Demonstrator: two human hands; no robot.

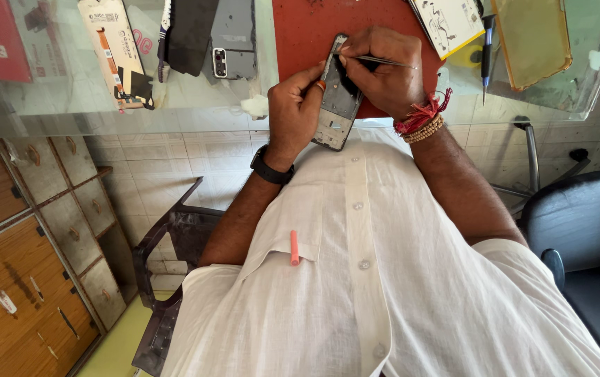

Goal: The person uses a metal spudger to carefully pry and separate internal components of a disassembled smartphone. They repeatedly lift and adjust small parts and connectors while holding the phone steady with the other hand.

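My left hand (291, 105) grips the left edge of an opened smartphone (337, 105) with its back cover off, held tilted over the near edge of a glass table. My right hand (383, 73) rests on the phone's right side and pinches thin metal tweezers (383, 61), whose tips reach into the phone's upper part. A black watch sits on my left wrist; red thread and bead bracelets circle my right wrist. A red work mat (300, 28) lies under the phone.
On the glass table lie a dark phone back panel (233, 38), black phone parts (188, 31), a small printed packet (115, 49), a yellowish clear phone case (534, 38), a white card (450, 21) and a pen (487, 52). Wooden drawers (27, 265) stand left, a black chair (589, 237) right.
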